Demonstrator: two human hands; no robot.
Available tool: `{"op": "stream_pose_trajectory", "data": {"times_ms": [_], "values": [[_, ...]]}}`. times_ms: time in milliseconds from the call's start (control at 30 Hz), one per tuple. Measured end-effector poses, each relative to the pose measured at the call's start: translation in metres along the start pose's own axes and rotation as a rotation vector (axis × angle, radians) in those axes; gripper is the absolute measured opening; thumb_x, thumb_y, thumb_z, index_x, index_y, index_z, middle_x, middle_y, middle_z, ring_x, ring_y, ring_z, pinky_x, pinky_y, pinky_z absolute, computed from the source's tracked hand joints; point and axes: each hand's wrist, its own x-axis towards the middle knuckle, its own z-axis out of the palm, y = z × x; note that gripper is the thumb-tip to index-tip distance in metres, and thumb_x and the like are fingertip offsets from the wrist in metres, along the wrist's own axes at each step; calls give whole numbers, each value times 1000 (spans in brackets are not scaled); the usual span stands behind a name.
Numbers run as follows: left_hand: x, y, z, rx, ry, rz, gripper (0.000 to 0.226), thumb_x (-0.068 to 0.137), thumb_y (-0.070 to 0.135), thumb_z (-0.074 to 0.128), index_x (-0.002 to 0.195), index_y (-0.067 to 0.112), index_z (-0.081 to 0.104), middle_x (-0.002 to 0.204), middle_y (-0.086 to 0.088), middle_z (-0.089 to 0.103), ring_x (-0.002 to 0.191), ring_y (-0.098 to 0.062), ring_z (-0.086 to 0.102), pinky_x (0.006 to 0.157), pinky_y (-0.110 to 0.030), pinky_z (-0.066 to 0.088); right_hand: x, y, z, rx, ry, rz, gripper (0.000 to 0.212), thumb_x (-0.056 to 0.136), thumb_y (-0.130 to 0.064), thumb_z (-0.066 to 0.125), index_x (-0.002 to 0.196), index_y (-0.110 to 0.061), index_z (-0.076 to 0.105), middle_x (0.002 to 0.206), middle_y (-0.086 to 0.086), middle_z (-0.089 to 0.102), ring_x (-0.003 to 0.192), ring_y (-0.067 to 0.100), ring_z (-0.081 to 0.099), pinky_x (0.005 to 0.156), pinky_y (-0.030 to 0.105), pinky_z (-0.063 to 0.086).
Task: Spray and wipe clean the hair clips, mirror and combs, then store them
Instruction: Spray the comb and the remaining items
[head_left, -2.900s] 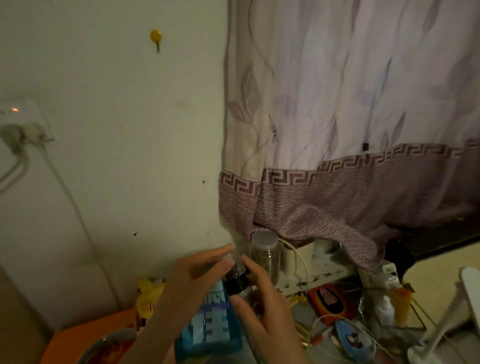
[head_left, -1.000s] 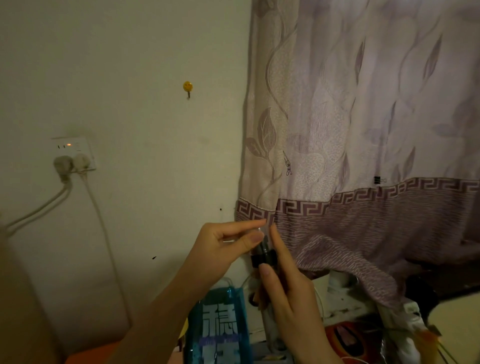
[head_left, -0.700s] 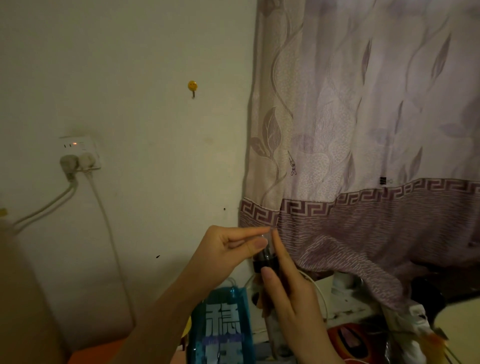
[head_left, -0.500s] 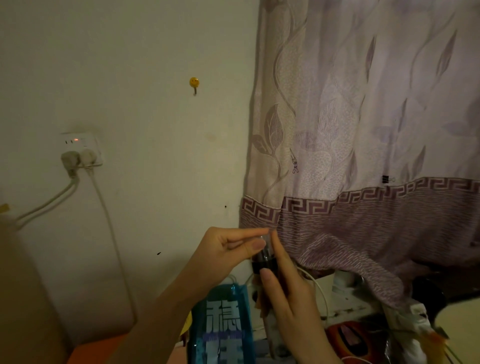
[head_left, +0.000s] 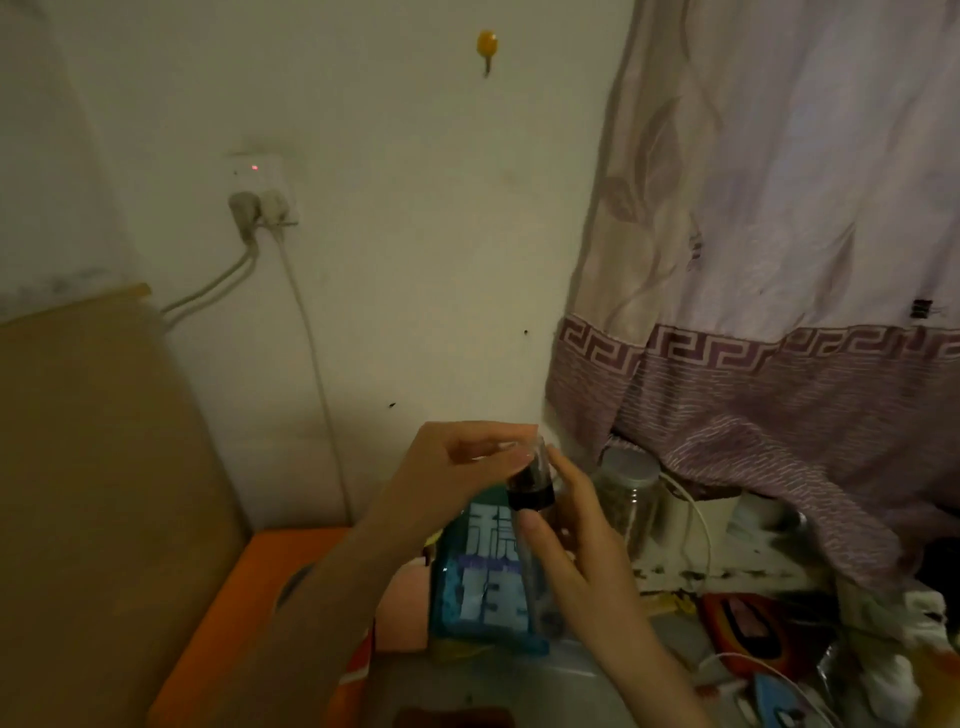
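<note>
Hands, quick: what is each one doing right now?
Left hand: pinches the clear cap on top of the small spray bottle.
Right hand: holds the spray bottle's body, fingers curled round it.

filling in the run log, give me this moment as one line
left hand pinches clear cap | right hand holds spray bottle upright | step: uncapping, not yet spraying | clips, mirror, combs: not in view

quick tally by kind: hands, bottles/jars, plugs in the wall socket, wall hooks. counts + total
Hands: 2, left hand and right hand, both on the spray bottle
Spray bottle: 1
Glass jar: 1
Plugs in the wall socket: 2
Wall hook: 1
Total: 7
</note>
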Motion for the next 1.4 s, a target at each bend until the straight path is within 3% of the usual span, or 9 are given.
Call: {"op": "stream_pose_trajectory", "data": {"times_ms": [200, 400, 567, 667, 800, 867, 1000, 1233, 1400], "values": [[-53, -32, -30, 7, 162, -193, 35, 82, 5, 67, 114, 19, 64, 92, 12, 72, 90, -2, 69, 68, -14, 53, -15, 21, 46, -2, -164, 95, 35, 84, -40, 57, 118, -43, 48, 108, -28, 61, 97, -9, 58, 75, 8, 46], [-125, -64, -69, 94, 354, -301, 34, 86, 14, 65, 112, 35, 58, 96, 19, 69, 91, 10, 62, 75, -8, 49, -38, 40, 108, 42, -325, 148, 39, 88, -19, 64, 114, -43, 48, 97, -41, 59, 92, -15, 58, 72, 5, 46], [-193, -112, -112, 367, 430, -390, 41, 88, 19, 63, 121, 38, 47, 121, 28, 48, 116, 4, 46, 90, 0, 35, -59, 54, 165, 60, -395, 217, 32, 88, -23, 65, 110, -42, 50, 98, -21, 66, 91, -5, 62, 75, 15, 51], [-237, -151, -143, 704, 370, -468, 52, 88, 42, 60, 136, 26, 45, 142, 2, 45, 130, -15, 42, 106, -26, 35, -69, 64, 203, 44, -419, 253, 29, 89, -23, 64, 114, -31, 52, 100, -18, 65, 91, -3, 63, 75, 19, 54], [-291, -197, -179, 929, 209, -567, 58, 85, 47, 43, 134, 16, 51, 139, -14, 49, 119, -33, 54, 95, -48, 48, -85, 80, 256, 33, -403, 344, 28, 87, -21, 66, 111, -26, 52, 104, -12, 66, 94, 0, 64, 76, 23, 53], [-316, -217, -192, 920, 158, -574, 57, 88, 42, 43, 137, 13, 48, 140, -15, 48, 120, -33, 54, 97, -50, 47, -92, 84, 283, 33, -375, 385, 28, 86, -17, 68, 105, -28, 51, 100, -16, 63, 91, -4, 63, 72, 15, 51], [-354, -251, -210, 771, 76, -634, 60, 93, 38, 44, 145, 16, 25, 153, -9, 25, 141, -27, 26, 114, -31, 14, -107, 98, 327, 31, -357, 468, 28, 88, -11, 64, 107, -23, 48, 101, -11, 60, 95, 5, 61, 74, 14, 50], [-402, -310, -222, 742, -99, -713, 59, 85, 49, 35, 141, 30, 32, 141, -15, 46, 127, -37, 47, 101, -55, 37, -133, 131, 371, -33, -264, 564, 31, 82, -12, 71, 107, -15, 53, 102, -7, 62, 95, 1, 60, 79, 16, 51], [-420, -340, -223, 820, -183, -742, 55, 92, 62, 20, 135, 31, 33, 134, -13, 55, 118, -33, 56, 94, -54, 44, -143, 156, 390, -118, -231, 576, 36, 77, -9, 76, 105, -8, 54, 98, -3, 66, 89, 6, 62, 77, 12, 51]]}}
